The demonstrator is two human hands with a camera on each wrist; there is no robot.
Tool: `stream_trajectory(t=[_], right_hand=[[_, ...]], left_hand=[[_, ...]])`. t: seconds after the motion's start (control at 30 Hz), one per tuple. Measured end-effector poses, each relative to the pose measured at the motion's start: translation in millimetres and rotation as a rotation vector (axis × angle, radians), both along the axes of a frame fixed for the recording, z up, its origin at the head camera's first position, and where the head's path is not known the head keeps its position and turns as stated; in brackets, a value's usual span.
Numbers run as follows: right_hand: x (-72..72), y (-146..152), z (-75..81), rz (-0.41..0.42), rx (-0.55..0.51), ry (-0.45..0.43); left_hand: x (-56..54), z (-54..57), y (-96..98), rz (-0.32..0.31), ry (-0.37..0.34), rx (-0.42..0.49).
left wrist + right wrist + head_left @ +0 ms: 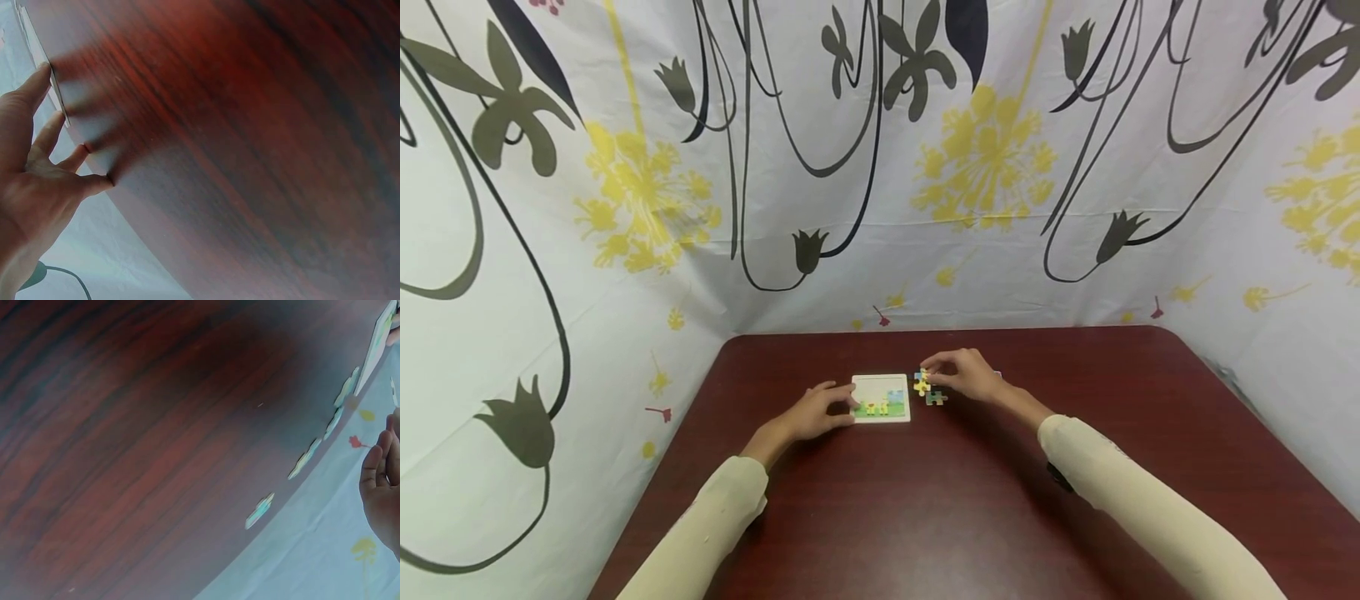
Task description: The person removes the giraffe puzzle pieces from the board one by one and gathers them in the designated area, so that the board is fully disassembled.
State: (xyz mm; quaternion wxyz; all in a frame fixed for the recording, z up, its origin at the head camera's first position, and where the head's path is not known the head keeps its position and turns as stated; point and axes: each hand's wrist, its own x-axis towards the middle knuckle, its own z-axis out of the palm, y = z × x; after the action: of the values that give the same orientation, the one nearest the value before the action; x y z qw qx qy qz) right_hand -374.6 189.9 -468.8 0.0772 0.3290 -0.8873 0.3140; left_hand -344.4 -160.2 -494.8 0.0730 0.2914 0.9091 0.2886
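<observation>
A white-framed puzzle board (880, 381) lies on the table, its lower part filled with a picture in green, blue and yellow. My left hand (814, 412) is at the board's left side, fingers spread and relaxed. In the left wrist view, the thumb and a fingertip touch the edge of the board (42, 56). Right of the board, my right hand (966, 375) pinches a puzzle piece (394, 392) between thumb and fingertips, raised above the table. Just below that hand lies a green puzzle piece (936, 398).
Several loose puzzle pieces (304, 459) lie in a row right of the board, partly hidden behind the right hand in the head view. The dark red table (880, 517) has rounded far corners. A flower-patterned cloth (880, 192) hangs behind it and along the sides.
</observation>
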Motion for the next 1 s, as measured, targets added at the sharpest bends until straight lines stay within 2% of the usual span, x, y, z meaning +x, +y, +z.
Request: stream_trajectory(t=[0.4, 0.6, 0.73, 1.0], right_hand=[[3.2, 30.0, -5.1, -0.030, 0.010, -0.003], [6.3, 44.2, -7.2, -0.076, 0.032, -0.020], [8.7, 53.5, -10.1, -0.069, 0.033, -0.009], [11.1, 66.1, -19.3, -0.053, 0.062, -0.069]], left_hand=[[0.3, 1.1, -0.3, -0.008, 0.001, 0.005], [0.8, 1.8, -0.2, -0.011, 0.004, 0.005], [2.1, 3.2, -0.3, -0.012, 0.002, 0.002], [1.9, 2.8, -1.3, -0.022, -0.002, 0.011]])
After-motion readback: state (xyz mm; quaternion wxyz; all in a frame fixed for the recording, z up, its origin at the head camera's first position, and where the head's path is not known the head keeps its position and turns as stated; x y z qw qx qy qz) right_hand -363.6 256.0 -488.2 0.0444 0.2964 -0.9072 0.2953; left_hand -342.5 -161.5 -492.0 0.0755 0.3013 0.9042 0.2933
